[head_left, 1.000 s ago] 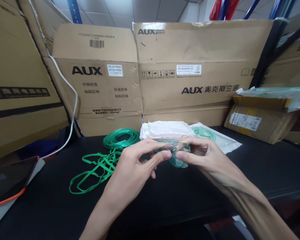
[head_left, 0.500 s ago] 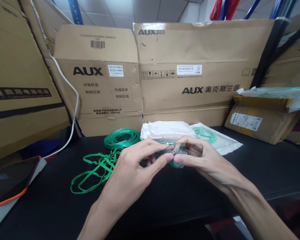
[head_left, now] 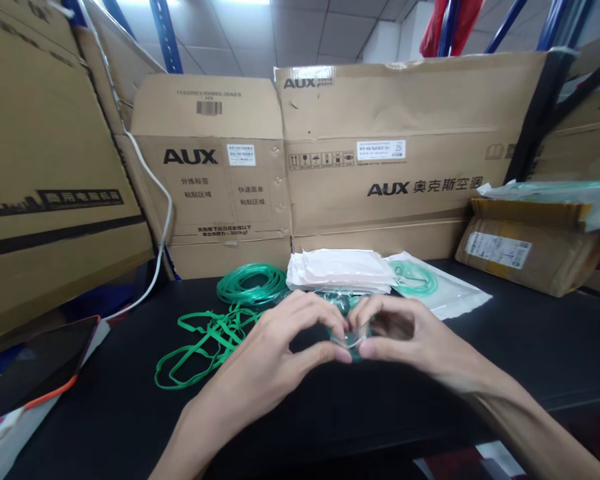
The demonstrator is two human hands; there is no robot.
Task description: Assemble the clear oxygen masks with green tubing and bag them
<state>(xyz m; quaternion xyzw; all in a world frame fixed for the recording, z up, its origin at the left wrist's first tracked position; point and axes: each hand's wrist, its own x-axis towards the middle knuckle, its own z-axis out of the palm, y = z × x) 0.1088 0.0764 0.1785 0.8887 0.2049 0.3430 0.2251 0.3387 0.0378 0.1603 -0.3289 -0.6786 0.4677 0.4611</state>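
Note:
Both hands meet over the black table, pinching a small clear green plastic mask that shows a thin pale strip along its edge. My left hand grips its left side between thumb and fingers. On the opposite side, my right hand has its thumb and curled fingers on the rim. Fingers and blur hide much of its shape. More clear green plastic lies just behind the fingertips. Left of my left hand are a tangle of green elastic straps and a coil of green tubing.
White packets are stacked behind the hands, beside a clear bag with green tubing inside. Large cardboard panels wall off the back. A labelled carton stands at right; an orange-edged tablet and white cable are at left.
The view has tilted up slightly and shifted left. My fingers have changed their hold on the mask, my left fingers curling more and both hands sitting a little lower in view.

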